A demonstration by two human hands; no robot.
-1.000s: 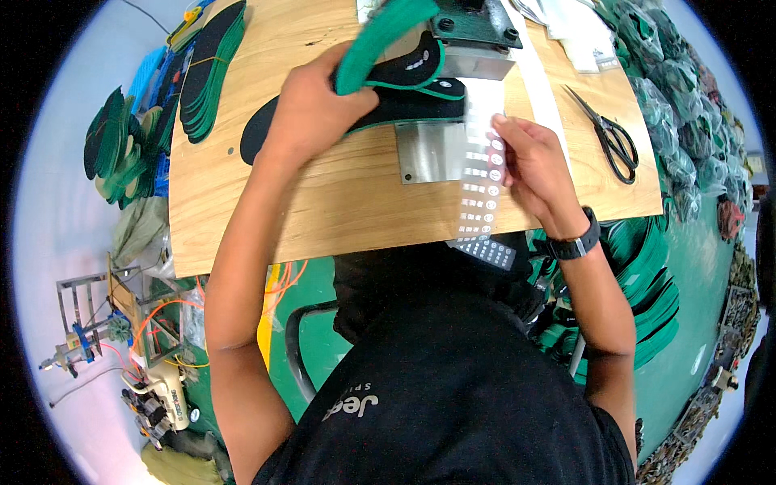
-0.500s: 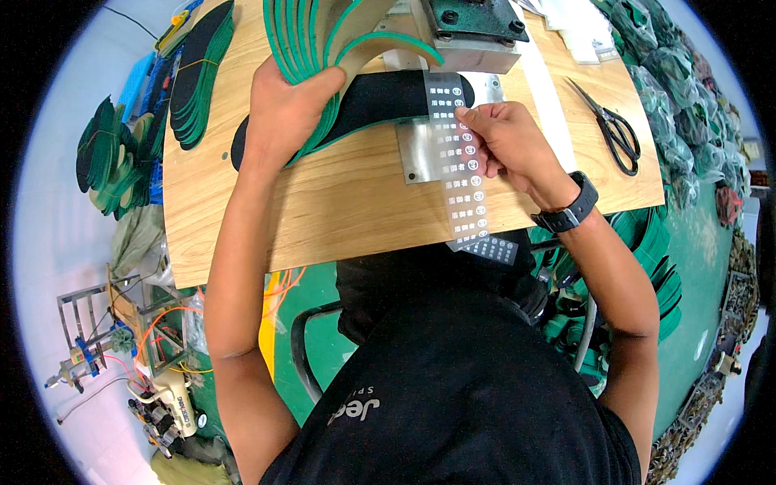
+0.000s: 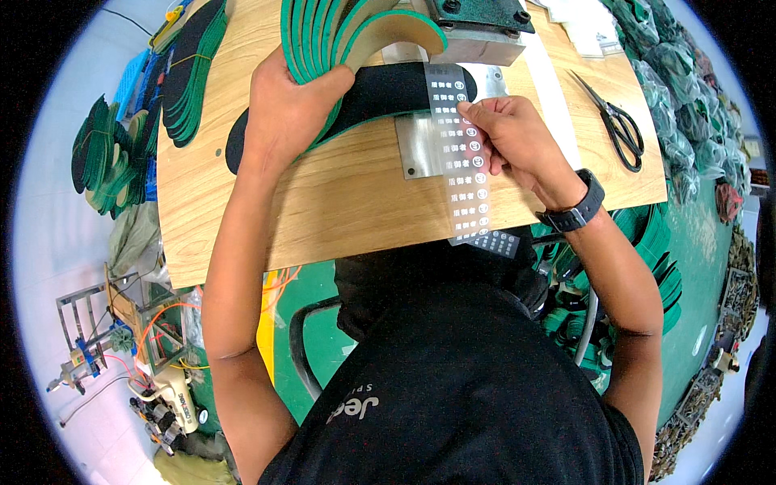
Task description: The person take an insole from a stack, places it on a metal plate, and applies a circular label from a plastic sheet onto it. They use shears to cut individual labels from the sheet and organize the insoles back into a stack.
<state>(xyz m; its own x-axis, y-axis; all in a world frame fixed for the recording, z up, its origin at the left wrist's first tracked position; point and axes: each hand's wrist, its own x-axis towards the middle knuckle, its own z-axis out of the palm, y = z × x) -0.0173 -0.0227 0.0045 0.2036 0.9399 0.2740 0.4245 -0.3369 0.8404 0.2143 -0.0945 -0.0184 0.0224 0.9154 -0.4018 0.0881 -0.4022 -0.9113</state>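
Observation:
My left hand [image 3: 293,109] is closed round a fanned stack of green-edged insoles [image 3: 311,40], bent and tan on their undersides. Beneath that stack, a black insole [image 3: 380,95] lies flat across the table, its right end over a metal plate [image 3: 419,149]. My right hand [image 3: 517,141] pinches the edge of a clear strip of printed transfer labels [image 3: 465,179] between thumb and fingers. The strip lies across the insole's right end, and its lower end hangs past the table's front edge. Just beyond stands a metal press block [image 3: 483,44].
Black-handled scissors [image 3: 621,129] lie on the table at right, with clear plastic bags [image 3: 586,28] behind. A banded insole stack [image 3: 192,69] rests at the far left. Bagged green goods [image 3: 687,113] are piled beyond the right edge. An air compressor [image 3: 174,400] stands on the floor at lower left.
The stack in my left hand has tilted slightly to the right. The black insole and the label strip sit slightly higher in the view; both hands keep their grips.

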